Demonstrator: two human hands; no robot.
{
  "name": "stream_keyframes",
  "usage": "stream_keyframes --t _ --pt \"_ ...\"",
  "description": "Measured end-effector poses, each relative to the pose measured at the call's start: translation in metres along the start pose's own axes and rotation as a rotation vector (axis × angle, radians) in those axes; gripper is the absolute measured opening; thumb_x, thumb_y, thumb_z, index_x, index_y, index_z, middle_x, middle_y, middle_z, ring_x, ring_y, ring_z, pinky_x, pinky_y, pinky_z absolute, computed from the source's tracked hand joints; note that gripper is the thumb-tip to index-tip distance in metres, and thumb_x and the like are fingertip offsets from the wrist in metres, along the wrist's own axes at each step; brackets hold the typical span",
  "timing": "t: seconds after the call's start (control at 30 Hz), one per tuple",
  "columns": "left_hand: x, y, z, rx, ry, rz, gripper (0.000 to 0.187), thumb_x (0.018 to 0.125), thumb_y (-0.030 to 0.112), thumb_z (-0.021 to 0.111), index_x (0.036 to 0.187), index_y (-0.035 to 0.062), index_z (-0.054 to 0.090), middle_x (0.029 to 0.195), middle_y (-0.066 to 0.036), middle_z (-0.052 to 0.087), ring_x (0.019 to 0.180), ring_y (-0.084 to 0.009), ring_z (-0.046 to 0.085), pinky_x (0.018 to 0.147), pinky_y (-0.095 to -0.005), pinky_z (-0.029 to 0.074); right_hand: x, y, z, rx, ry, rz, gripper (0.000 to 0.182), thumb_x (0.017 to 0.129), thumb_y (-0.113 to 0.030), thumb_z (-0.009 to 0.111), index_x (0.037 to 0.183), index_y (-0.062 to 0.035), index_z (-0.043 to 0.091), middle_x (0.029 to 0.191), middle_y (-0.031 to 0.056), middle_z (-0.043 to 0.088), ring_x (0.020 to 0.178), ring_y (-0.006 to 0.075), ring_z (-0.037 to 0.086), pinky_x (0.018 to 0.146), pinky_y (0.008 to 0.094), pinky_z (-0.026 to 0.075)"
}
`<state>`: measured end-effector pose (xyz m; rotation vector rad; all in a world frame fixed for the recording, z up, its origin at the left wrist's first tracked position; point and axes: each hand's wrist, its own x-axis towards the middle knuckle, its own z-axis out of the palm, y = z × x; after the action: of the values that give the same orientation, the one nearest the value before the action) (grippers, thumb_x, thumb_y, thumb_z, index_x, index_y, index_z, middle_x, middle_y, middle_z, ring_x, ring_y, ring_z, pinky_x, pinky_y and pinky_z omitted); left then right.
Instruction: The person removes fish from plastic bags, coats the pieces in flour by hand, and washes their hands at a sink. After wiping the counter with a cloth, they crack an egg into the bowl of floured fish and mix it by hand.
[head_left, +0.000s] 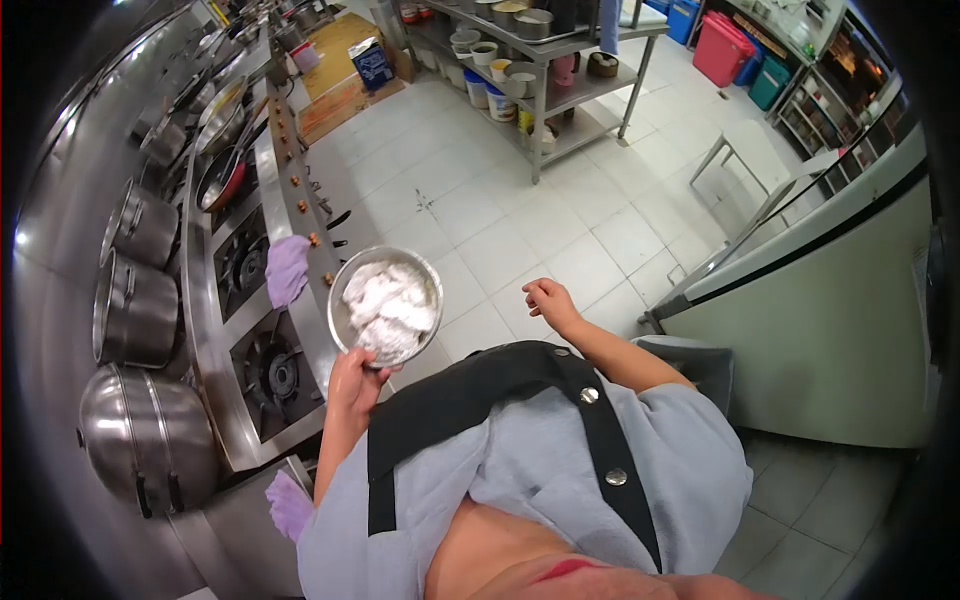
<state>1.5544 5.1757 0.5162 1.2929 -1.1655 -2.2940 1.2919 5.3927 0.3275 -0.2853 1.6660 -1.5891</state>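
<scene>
A round metal bowl (pixel 334 318) with white, powdery-looking contents (pixel 392 302) is held out in front of my body, left of centre. My left hand (pixel 358 374) grips its near rim, the thumb and fingers closed on the edge. To the right, my right hand (pixel 543 298) hangs in the air over the tiled floor, its fingers loosely curled in and touching nothing that I can see. Whether it holds something small is hidden by the fingers.
Along the left runs a stove (pixel 222 350) with burners, a purple cloth (pixel 288 270), a red pan (pixel 222 185) and large pots (pixel 140 305). Ahead stands a metal shelf table (pixel 590 95) with containers. A white chair (pixel 755 155) and a pale cabinet (pixel 810 350) are at the right.
</scene>
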Motion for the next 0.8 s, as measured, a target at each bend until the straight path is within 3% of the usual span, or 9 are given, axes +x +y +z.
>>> stream_keyframes --t 0.17,0.37,0.4,0.7,0.73,0.8 --pt "0.097 -0.005 0.088 0.052 -0.077 -0.11 0.032 0.074 0.004 0.044 0.105 -0.0061 0.048 0.092 -0.015 0.06 0.071 -0.0271 0.063 0.049 -0.0263 0.049 0.015 -0.038 -0.056 -0.05 0.026 0.007 0.024 0.086 -0.02 0.049 0.094 -0.0001 0.059 0.075 0.0049 0.057 0.069 0.0114 0.054 0.059 0.0267 0.049" --pt "0.186 -0.006 0.172 0.123 -0.246 -0.221 0.041 0.073 0.002 0.045 0.114 -0.0028 0.039 0.094 -0.017 0.058 0.068 -0.0261 0.064 0.047 -0.0245 0.051 0.04 -0.069 -0.126 0.147 0.15 0.03 0.023 0.088 -0.019 0.048 0.096 -0.0008 0.059 0.077 0.0045 0.057 0.072 0.0119 0.055 0.062 0.0265 0.049" --pt "0.194 -0.004 0.19 0.145 -0.229 -0.195 0.037 0.075 0.004 0.047 0.11 -0.0049 0.044 0.089 -0.014 0.061 0.065 -0.0268 0.065 0.042 -0.021 0.048 0.047 -0.071 -0.139 0.176 0.184 0.034 0.022 0.088 -0.019 0.048 0.096 -0.0011 0.059 0.077 0.0045 0.057 0.071 0.012 0.055 0.063 0.0263 0.049" --pt "0.322 0.032 0.324 0.381 -0.428 -0.173 0.051 0.072 0.003 0.044 0.122 0.007 0.033 0.095 -0.014 0.058 0.061 -0.0228 0.063 0.043 -0.0219 0.048 0.137 -0.135 -0.247 0.471 0.435 0.006 0.022 0.085 -0.017 0.054 0.099 -0.0003 0.056 0.078 0.0052 0.056 0.068 0.0139 0.056 0.063 0.0281 0.051" --pt "0.333 0.035 0.344 0.379 -0.435 -0.165 0.048 0.073 0.004 0.046 0.12 0.0007 0.036 0.091 -0.013 0.059 0.06 -0.0226 0.064 0.039 -0.0201 0.046 0.149 -0.143 -0.259 0.5 0.448 0.006 0.022 0.085 -0.017 0.054 0.1 -0.0004 0.055 0.079 0.0053 0.056 0.068 0.0141 0.056 0.063 0.0285 0.051" --pt "0.354 0.037 0.379 0.408 -0.49 -0.177 0.047 0.073 0.004 0.046 0.119 -0.0004 0.037 0.091 -0.014 0.059 0.059 -0.0221 0.063 0.039 -0.0207 0.047 0.166 -0.159 -0.28 0.463 0.377 0.023 0.023 0.085 -0.017 0.054 0.101 -0.001 0.055 0.082 0.0056 0.056 0.07 0.0143 0.057 0.065 0.0288 0.051"
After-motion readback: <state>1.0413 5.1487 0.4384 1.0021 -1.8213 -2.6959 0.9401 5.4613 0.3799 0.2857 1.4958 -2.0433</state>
